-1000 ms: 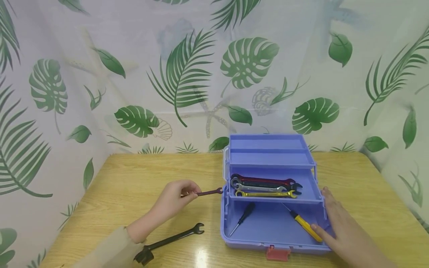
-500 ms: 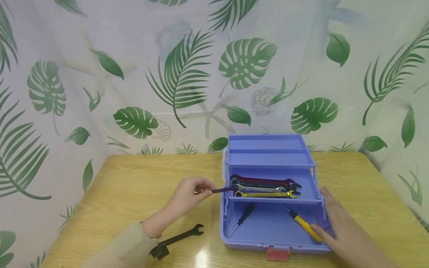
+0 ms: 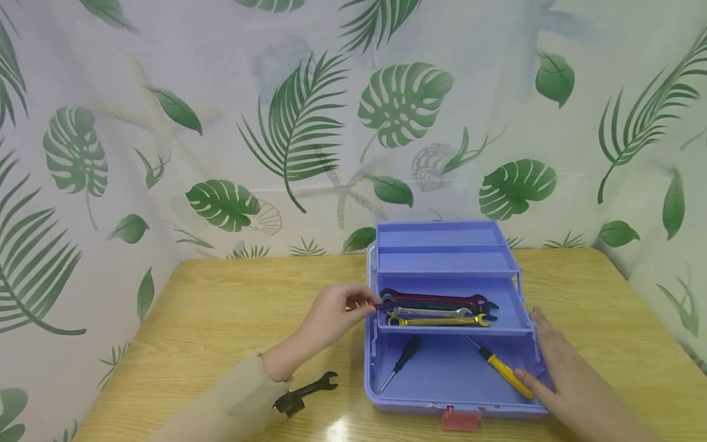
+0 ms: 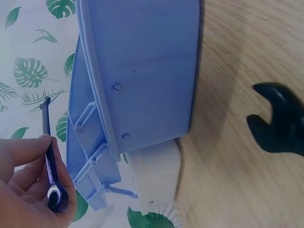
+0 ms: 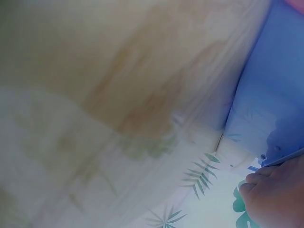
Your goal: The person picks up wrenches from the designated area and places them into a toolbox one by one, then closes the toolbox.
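Note:
My left hand [image 3: 331, 316] pinches a dark purple combination wrench [image 4: 51, 166] between thumb and fingers. In the left wrist view its ring end lies toward the palm and the open end points away. Seen from the head, the wrench overlaps the left edge of the middle tray [image 3: 469, 331] of a blue-purple toolbox [image 3: 409, 406]. Red [image 3: 442, 296], silver [image 3: 431, 312] and yellow [image 3: 436, 321] wrenches lie in that tray, with a black one among them. My right hand [image 3: 571, 380] holds the toolbox's right side, thumb over the rim.
A black-handled screwdriver [image 3: 409, 350] and a yellow-handled one [image 3: 505, 374] lie in the toolbox bottom. On the table [image 3: 248, 288], a large black wrench [image 3: 315, 387] is partly hidden behind my left sleeve. A leaf-patterned cloth [image 3: 331, 123] hangs behind.
My left hand has moved right with the purple wrench, from beside the toolbox to the middle tray's left edge. My right hand has stayed on the toolbox's side.

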`<action>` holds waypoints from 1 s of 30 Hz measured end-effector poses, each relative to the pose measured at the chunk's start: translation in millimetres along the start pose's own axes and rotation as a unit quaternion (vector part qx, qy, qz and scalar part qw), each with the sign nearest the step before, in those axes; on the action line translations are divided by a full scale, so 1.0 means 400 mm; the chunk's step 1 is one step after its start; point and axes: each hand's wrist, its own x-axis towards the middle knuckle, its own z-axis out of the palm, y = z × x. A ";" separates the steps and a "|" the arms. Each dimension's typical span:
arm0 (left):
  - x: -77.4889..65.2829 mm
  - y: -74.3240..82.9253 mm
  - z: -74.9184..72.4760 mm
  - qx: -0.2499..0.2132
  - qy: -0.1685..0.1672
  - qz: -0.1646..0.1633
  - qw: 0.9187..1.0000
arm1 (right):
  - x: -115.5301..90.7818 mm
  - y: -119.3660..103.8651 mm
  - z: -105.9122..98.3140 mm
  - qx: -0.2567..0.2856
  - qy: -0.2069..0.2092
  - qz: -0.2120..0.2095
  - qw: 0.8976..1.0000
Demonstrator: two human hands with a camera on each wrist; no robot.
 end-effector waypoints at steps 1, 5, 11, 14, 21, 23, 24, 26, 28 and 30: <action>0.005 0.005 0.002 0.000 -0.001 0.001 1.000 | 0.000 0.000 0.000 0.000 -0.003 0.002 1.000; 0.027 0.020 0.014 -0.001 -0.006 0.013 1.000 | 0.002 -0.001 -0.003 -0.007 -0.009 0.007 1.000; 0.056 0.040 0.034 0.006 -0.016 0.035 0.999 | 0.003 -0.002 -0.005 -0.010 -0.009 0.004 1.000; 0.067 0.051 0.044 0.000 -0.022 0.040 0.999 | 0.002 -0.002 -0.005 -0.007 -0.006 0.001 1.000; 0.093 0.064 0.072 0.005 -0.036 0.061 0.997 | 0.001 -0.002 -0.005 -0.005 -0.002 -0.006 1.000; 0.099 0.071 0.078 0.007 -0.042 0.059 0.997 | 0.002 -0.001 -0.006 0.000 0.001 -0.008 1.000; 0.102 0.074 0.081 0.008 -0.045 0.061 0.997 | 0.002 -0.001 -0.006 -0.001 0.001 -0.007 1.000; 0.109 0.079 0.087 0.008 -0.052 0.061 0.997 | 0.002 -0.001 -0.006 -0.003 -0.001 -0.004 1.000; 0.115 0.083 0.093 0.003 -0.059 0.059 0.997 | 0.002 0.000 -0.004 0.001 0.000 -0.004 1.000; 0.121 0.086 0.100 -0.001 -0.066 0.059 0.996 | 0.001 0.002 0.000 0.003 0.002 -0.004 1.000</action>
